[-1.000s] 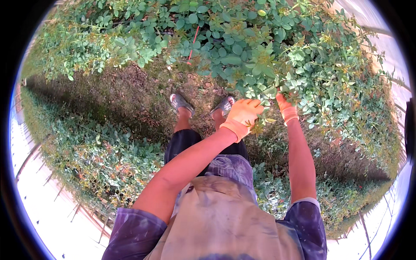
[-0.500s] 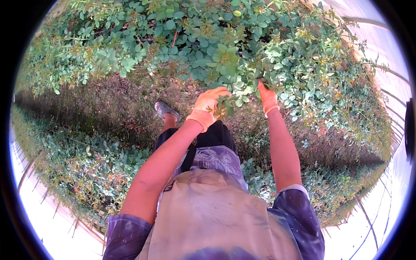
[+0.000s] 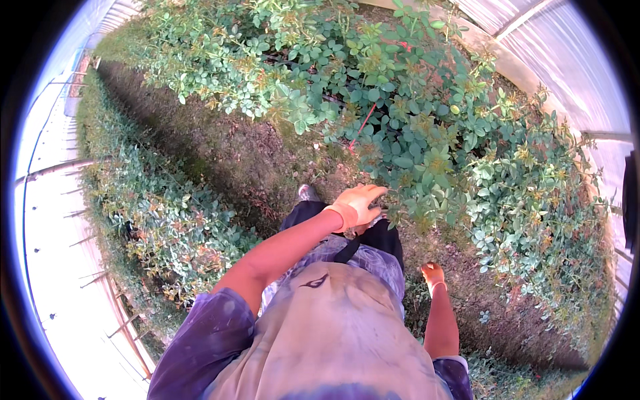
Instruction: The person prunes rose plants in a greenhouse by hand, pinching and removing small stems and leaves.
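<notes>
Beside the leafy edge of a rose-like bush point(image 3: 427, 167), my left hand point(image 3: 360, 203) wears a pale orange glove. Its fingers reach toward the leaves and look spread; nothing clear shows in them, though the palm side is hidden. My right hand point(image 3: 433, 273), also in an orange glove, hangs low over the soil path at my right side, apart from the plants. Those fingers are curled in, and whatever they may hold is too small to make out.
A red strip point(image 3: 363, 127) crosses the foliage ahead. Bare soil path point(image 3: 227, 147) runs between two plant rows, with another row point(image 3: 153, 213) behind me on the left. Plastic greenhouse sheeting point(image 3: 567, 73) curves along the right. My shoe point(image 3: 307, 193) stands on the path.
My right hand has left the foliage and dropped back toward my side. My left hand no longer shows the sprig seen under it before. The view has turned along the row.
</notes>
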`<state>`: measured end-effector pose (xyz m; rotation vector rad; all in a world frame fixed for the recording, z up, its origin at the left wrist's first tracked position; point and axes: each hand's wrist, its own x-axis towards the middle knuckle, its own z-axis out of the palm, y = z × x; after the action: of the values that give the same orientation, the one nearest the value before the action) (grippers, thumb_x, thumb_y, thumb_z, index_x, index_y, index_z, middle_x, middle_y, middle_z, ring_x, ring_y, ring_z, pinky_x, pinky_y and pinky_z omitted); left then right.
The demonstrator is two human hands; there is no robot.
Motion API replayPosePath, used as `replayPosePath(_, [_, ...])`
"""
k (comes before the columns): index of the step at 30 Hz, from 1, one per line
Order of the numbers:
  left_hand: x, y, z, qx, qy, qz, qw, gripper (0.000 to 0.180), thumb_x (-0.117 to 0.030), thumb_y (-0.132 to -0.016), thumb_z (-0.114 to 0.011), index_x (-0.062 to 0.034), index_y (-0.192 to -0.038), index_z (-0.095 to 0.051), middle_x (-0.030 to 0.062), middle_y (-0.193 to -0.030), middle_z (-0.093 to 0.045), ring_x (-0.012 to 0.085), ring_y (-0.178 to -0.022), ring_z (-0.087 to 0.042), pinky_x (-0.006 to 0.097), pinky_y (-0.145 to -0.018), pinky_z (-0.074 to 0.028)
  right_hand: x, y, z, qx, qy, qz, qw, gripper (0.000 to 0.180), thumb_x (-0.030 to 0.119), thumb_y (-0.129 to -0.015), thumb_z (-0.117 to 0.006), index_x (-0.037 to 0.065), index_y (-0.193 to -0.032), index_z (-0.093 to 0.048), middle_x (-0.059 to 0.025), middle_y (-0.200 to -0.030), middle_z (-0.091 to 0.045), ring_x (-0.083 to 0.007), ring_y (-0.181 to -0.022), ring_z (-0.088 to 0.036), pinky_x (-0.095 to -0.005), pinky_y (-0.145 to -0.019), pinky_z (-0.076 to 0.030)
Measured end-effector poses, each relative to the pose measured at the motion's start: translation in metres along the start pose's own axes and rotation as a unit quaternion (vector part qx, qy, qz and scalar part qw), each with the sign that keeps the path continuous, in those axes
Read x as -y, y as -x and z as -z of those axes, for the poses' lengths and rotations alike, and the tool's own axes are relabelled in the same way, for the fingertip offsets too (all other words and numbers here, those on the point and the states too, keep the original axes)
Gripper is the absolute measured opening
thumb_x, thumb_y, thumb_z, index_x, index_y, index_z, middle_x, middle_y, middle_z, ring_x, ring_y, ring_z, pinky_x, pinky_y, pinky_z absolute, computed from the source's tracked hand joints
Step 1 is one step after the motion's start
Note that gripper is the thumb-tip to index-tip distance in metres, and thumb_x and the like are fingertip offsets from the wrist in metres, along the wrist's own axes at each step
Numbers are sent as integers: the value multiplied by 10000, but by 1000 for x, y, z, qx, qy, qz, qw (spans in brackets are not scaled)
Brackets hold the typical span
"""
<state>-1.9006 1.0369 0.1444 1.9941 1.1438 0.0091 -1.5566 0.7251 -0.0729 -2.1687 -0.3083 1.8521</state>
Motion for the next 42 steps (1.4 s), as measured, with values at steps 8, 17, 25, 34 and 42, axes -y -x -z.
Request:
replayPosePath(8, [176, 66, 68, -191, 209, 283, 916, 360, -198, -937, -593, -73, -1272, -633, 124, -1155, -706, 229, -1068, -671, 334, -945, -504, -16, 10, -49, -22, 79, 14, 997, 357, 215, -849, -665, -19, -1119, -664, -121, -1048, -715, -217, -952, -663, -368, -838, -505])
replayPosePath(17, [312, 68, 124, -216, 346, 297, 863, 353, -218, -973, -608, -45, -1279, -632, 90, -1214, -691, 175, -1140, -628, 315, -993, -467, 331, 88, -223, -18, 30, 287, 957, 363, 216, -934, -666, 8, -1230, -630, -80, -1105, -707, -172, -1013, -661, -308, -920, -499])
replayPosePath(25, [332, 24, 202, -76, 374, 283, 880, 383, -196, -972, -593, -43, -1323, -600, 101, -1266, -668, 180, -1192, -611, 318, -1014, -464, 601, -11, -371, -182, -10, 320, 930, 574, 470, -901, -671, -18, -1201, -641, -135, -1067, -723, -268, -990, -681, -370, -883, -511])
replayPosePath(34, [351, 5, 216, -93, 438, 272, 852, 384, -105, -962, -585, 18, -1325, -562, 98, -1262, -660, 167, -1161, -621, 290, -996, -471, 642, -128, -420, -270, -44, 169, 947, 537, 515, -851, -631, 3, -999, -704, -215, -1040, -707, -388, -970, -666, -444, -860, -512])
replayPosePath(42, [302, -45, 232, -251, 456, 350, 779, 362, -106, -972, -630, 11, -1309, -574, 56, -1121, -703, 130, -1057, -630, 274, -914, -470, 586, -179, -442, -3, -495, 21, 869, 221, 299, -944, -632, 112, -1041, -566, -20, -949, -631, -163, -798, -632, -301, -608, -484])
